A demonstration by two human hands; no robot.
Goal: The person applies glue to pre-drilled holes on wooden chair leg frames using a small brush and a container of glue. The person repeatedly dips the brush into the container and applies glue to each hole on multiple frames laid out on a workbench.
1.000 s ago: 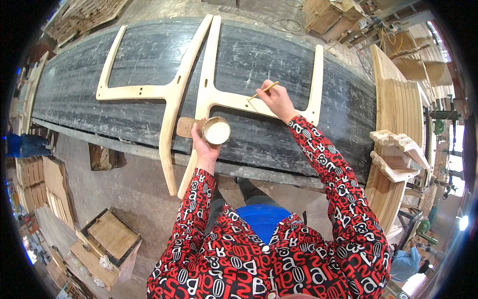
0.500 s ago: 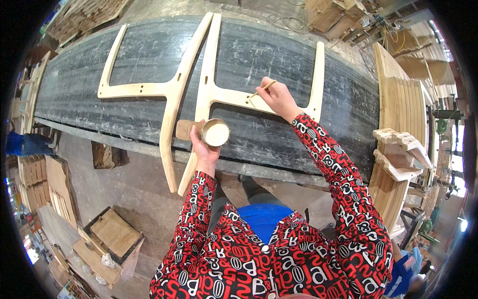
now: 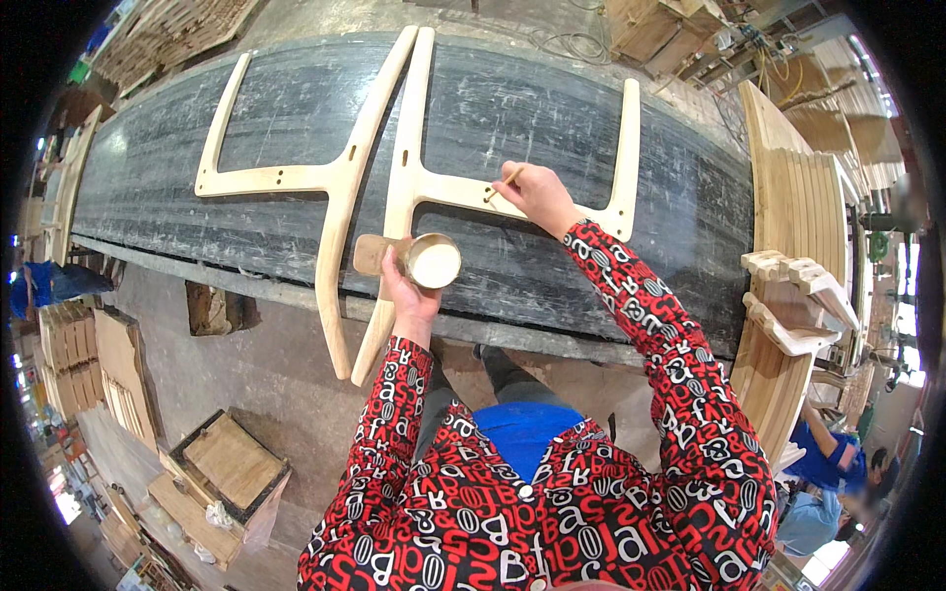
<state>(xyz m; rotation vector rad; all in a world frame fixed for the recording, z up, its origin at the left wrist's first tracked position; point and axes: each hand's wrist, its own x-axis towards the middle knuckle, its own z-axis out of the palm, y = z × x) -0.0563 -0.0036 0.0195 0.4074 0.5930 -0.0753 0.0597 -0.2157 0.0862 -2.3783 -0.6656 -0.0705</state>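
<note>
My left hand [image 3: 410, 298] is closed round a round cup [image 3: 435, 262] of creamy white liquid, with a flat wooden piece [image 3: 371, 254] sticking out on its left. In my right hand [image 3: 538, 199] a thin wooden stick [image 3: 504, 184] is pinched; its lower tip is at the small dark holes in the crossbar of the right pale wooden frame [image 3: 448, 188]. This frame looks like a chair side. A matching wooden frame [image 3: 251, 180] lies to its left, with holes in its crossbar too. Both frames lie flat, their lower legs jutting over the near edge.
The frames rest on a long dark scuffed table [image 3: 281, 231]. At its right end stand stacked wooden boards [image 3: 803, 202] and shaped wooden parts [image 3: 788, 325]. On the floor at lower left is a dark-rimmed wooden box [image 3: 235, 463]. Other people are at the far left and lower right.
My right hand has shifted slightly left and down, and the stick is now steeper over the holes. The cup has moved slightly right. A person at lower right has moved.
</note>
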